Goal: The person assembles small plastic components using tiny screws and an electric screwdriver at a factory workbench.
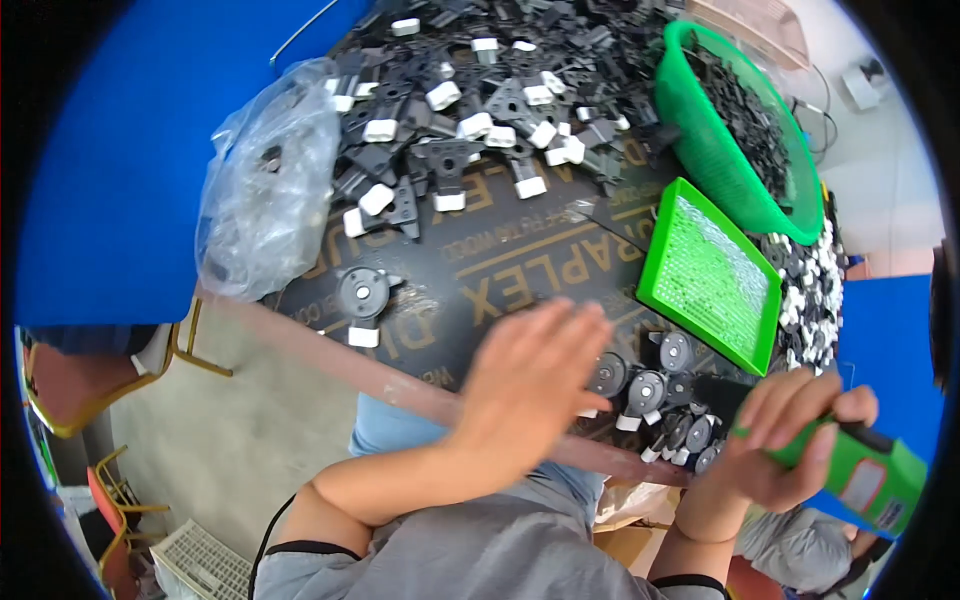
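Note:
My left hand hovers over the near part of the dark printed board, fingers stretched out, slightly blurred, nothing in it. Wrapped round a green handheld power screwdriver is my right hand, at the right near edge. Between the hands lies a cluster of black parts with round grey discs and white ends. One similar disc part lies alone left of my left hand. Beyond the cluster, a shallow bright-green tray holds many small shiny pieces, probably screws.
Loose black parts with white caps heap across the far side. A green plastic basket of dark parts stands far right, near a pile of white and black pieces. A clear plastic bag sits at left. Another person shows lower right.

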### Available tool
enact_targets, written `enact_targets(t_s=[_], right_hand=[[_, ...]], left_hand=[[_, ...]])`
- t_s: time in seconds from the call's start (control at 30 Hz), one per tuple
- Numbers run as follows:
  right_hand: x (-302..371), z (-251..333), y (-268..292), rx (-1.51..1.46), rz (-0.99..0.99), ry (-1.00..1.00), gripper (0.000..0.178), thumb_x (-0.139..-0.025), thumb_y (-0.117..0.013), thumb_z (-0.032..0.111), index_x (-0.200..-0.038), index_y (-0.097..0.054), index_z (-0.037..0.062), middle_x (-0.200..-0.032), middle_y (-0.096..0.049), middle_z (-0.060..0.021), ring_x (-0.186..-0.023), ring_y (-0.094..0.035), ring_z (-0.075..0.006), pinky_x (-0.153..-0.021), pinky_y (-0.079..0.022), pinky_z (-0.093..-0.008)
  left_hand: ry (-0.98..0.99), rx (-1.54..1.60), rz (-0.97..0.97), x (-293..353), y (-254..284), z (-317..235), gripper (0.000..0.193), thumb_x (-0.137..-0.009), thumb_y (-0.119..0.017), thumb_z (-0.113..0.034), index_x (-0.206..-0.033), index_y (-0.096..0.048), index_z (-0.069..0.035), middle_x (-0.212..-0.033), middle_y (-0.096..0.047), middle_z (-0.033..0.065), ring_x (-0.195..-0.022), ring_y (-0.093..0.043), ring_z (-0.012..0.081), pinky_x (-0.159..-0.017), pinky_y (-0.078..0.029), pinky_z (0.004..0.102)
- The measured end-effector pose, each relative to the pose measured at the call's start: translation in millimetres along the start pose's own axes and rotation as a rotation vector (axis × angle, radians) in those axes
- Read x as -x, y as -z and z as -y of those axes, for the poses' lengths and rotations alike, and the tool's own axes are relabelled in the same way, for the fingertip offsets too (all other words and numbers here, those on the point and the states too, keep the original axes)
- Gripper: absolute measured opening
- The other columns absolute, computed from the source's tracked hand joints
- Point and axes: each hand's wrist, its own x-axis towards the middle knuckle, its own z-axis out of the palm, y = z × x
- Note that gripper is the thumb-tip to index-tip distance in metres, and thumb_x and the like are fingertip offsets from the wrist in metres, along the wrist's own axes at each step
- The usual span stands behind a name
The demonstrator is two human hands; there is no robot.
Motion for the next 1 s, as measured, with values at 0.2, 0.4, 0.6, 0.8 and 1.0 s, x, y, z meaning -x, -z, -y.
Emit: enact_targets(t_s=[0.2, 0.4, 0.6, 0.8, 1.0], right_hand=[[-15.9, -17.6, 63.2, 0.200, -0.375, -0.023, 0.021, -0.098, -0.052, 0.014, -0.118, -0.048, 0.0104, -0.070, -0.046, -0.0018, -0.059, -0.046, -0.0129, -0.056, -0.040, -0.0275], [-12.1, -52.0, 77.8, 0.243, -0.421, -0.043, 0.021, -0.094, -0.055, 0.004, -0.112, -0.043, 0.0024, -0.065, -0.048, -0.0063, -0.053, -0.049, -0.0163, -0.051, -0.046, -0.0336], [-13.3, -67.4, 89.5, 0.291, -0.389, -0.019, 0.019, -0.094, -0.054, 0.004, -0.110, -0.045, 0.0008, -0.065, -0.051, -0.0080, -0.052, -0.050, -0.0175, -0.051, -0.047, -0.0349], [-16.2, -72.6, 88.8, 0.292, -0.381, -0.051, 0.019, -0.094, -0.054, 0.005, -0.111, -0.045, 0.0004, -0.064, -0.051, -0.0085, -0.051, -0.049, -0.0174, -0.051, -0.046, -0.0339], [-15.4, -74.0, 89.5, 0.268, -0.388, -0.038, 0.019, -0.094, -0.054, 0.004, -0.110, -0.046, 0.0010, -0.064, -0.051, -0.0084, -0.050, -0.048, -0.0173, -0.049, -0.045, -0.0339]], left_hand=[[0.204, -0.466, -0.043, 25.4, 107.4, 58.7, 0.050, -0.089, -0.066, -0.014, -0.137, -0.056, -0.003, -0.138, -0.057, 0.0143, -0.129, -0.051, 0.0347, -0.109, -0.037, 0.0425], [0.223, -0.200, -0.044, 41.8, 102.2, 73.2, 0.046, -0.085, -0.066, -0.004, -0.131, -0.061, -0.001, -0.134, -0.059, 0.0144, -0.125, -0.053, 0.0334, -0.107, -0.039, 0.0384], [0.063, -0.011, 0.081, 14.4, 46.6, 26.0, 0.047, -0.073, -0.079, -0.009, -0.118, -0.068, -0.001, -0.120, -0.066, 0.0128, -0.113, -0.057, 0.0346, -0.099, -0.044, 0.0428], [0.021, 0.140, 0.087, 1.3, 14.3, 0.4, 0.054, -0.063, -0.085, -0.009, -0.114, -0.069, -0.001, -0.115, -0.067, 0.0108, -0.107, -0.059, 0.0324, -0.093, -0.047, 0.0414], [0.008, 0.225, 0.093, -5.1, -1.0, 1.0, 0.053, -0.062, -0.086, -0.011, -0.111, -0.070, -0.004, -0.115, -0.067, 0.0099, -0.106, -0.059, 0.0312, -0.092, -0.048, 0.0405]])
